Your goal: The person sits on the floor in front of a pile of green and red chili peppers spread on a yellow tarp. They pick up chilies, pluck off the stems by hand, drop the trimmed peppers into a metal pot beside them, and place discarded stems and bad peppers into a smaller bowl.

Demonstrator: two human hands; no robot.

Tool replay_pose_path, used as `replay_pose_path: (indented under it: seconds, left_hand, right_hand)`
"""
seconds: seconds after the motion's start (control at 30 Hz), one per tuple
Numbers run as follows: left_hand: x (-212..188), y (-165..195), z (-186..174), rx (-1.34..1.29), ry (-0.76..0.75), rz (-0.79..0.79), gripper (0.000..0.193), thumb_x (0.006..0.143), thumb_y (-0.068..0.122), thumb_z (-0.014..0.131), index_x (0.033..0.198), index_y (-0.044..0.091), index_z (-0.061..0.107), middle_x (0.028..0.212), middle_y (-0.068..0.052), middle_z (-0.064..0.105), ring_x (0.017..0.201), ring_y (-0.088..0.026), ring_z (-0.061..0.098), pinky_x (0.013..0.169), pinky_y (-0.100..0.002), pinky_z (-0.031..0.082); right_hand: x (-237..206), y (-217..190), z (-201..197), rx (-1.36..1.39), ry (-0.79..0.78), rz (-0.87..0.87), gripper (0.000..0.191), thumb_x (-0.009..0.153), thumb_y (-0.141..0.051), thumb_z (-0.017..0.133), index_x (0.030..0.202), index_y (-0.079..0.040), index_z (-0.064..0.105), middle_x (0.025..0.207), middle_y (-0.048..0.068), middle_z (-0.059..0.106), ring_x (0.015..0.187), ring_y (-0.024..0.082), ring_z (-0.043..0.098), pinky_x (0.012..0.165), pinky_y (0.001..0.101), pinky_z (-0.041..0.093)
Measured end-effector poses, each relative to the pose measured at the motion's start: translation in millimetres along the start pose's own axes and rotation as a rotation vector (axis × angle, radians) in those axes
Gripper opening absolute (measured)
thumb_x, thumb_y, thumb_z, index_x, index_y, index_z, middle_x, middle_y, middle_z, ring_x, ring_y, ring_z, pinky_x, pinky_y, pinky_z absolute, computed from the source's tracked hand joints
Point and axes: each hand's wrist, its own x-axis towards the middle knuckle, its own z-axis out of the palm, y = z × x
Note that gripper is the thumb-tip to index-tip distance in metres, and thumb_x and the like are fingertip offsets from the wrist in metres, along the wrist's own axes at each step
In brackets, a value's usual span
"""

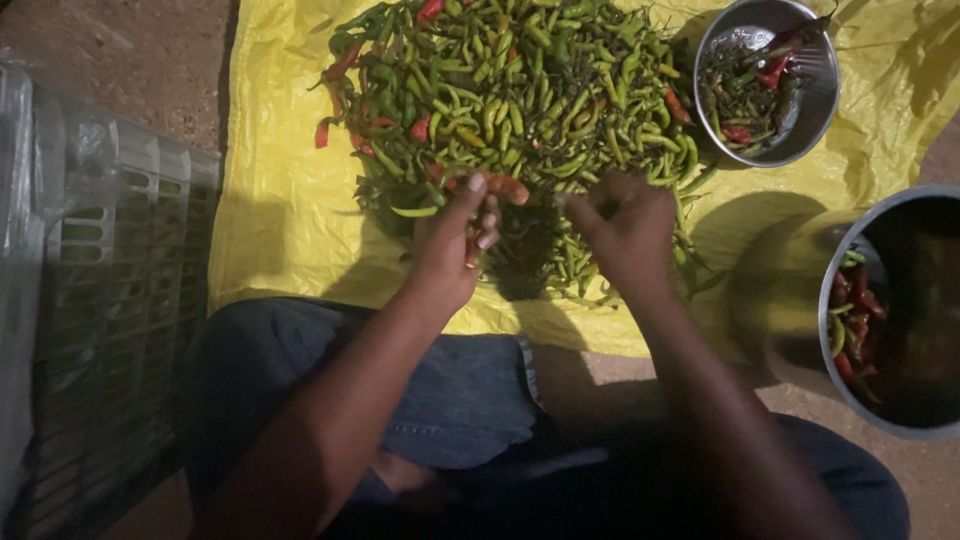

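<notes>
Yellow plastic sheet (pixel 280 230) is lying on the dirt floor w/ a big pile of chillies (pixel 520 100) on it, mostly green, some red. Left hand (pixel 455 245) is curling its fingers round a few red chillies, thumb sticking up beside a red chilli (pixel 505 187) whose long axis is running left-right. Right hand (pixel 625 230) is closing loosely at the pile's near edge; can't tell what it's pinching. Small steel bowl (pixel 815 95), top right, is holding stems & red bits. Big steel pot (pixel 850 400), right edge, is holding red & green chillies. Grey crate (pixel 120 300) is sitting at left.
</notes>
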Motion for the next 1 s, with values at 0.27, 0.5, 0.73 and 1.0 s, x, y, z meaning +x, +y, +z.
replay_pose_path:
  seconds: [0.27, 0.5, 0.73, 1.0]
  left_hand:
    - [1.0, -19.7, -11.5, -0.080, 0.057, -0.185, 0.022, 0.096, 0.026, 0.075, 0.105, 0.009, 0.065, 0.088, -0.003, 0.067, 0.062, -0.005, 0.054, 0.046, -0.019, 0.038]
    - [4.4, -28.7, -17.4, -0.106, 0.068, -0.325, 0.022, 0.093, 0.026, 0.075, 0.104, 0.010, 0.065, 0.084, -0.001, 0.067, 0.062, -0.007, 0.057, 0.048, -0.022, 0.041]
    - [1.1, -18.6, -13.5, -0.085, -0.035, -0.269, 0.021, 0.097, 0.029, 0.070, 0.098, 0.009, 0.063, 0.091, -0.008, 0.073, 0.064, -0.005, 0.054, 0.049, -0.020, 0.041]
    - [6.0, -26.0, -18.4, -0.013, 0.140, -0.293, 0.024, 0.096, 0.033, 0.075, 0.092, 0.011, 0.066, 0.075, 0.000, 0.062, 0.055, -0.008, 0.051, 0.040, -0.019, 0.033]
  right_hand:
    - [-5.2, -28.9, 0.9, 0.288, -0.197, -0.202, 0.033, 0.083, -0.009, 0.085, 0.114, -0.008, 0.074, 0.099, 0.008, 0.073, 0.081, 0.016, 0.070, 0.067, 0.0287, 0.056]
    - [-3.1, -18.4, -6.0, 0.409, -0.282, -0.166, 0.019, 0.094, -0.007, 0.076, 0.112, -0.005, 0.077, 0.099, 0.010, 0.077, 0.084, 0.015, 0.075, 0.073, 0.0290, 0.061]
    - [-8.0, -14.5, 5.5, 0.726, -0.239, 0.185, 0.012, 0.103, -0.004, 0.063, 0.110, 0.002, 0.071, 0.092, 0.009, 0.074, 0.080, 0.016, 0.071, 0.071, 0.0285, 0.060]
    - [-7.2, -24.4, -0.7, 0.216, -0.163, -0.256, 0.021, 0.088, -0.006, 0.077, 0.108, -0.001, 0.074, 0.095, 0.012, 0.076, 0.086, 0.019, 0.076, 0.076, 0.0313, 0.059]
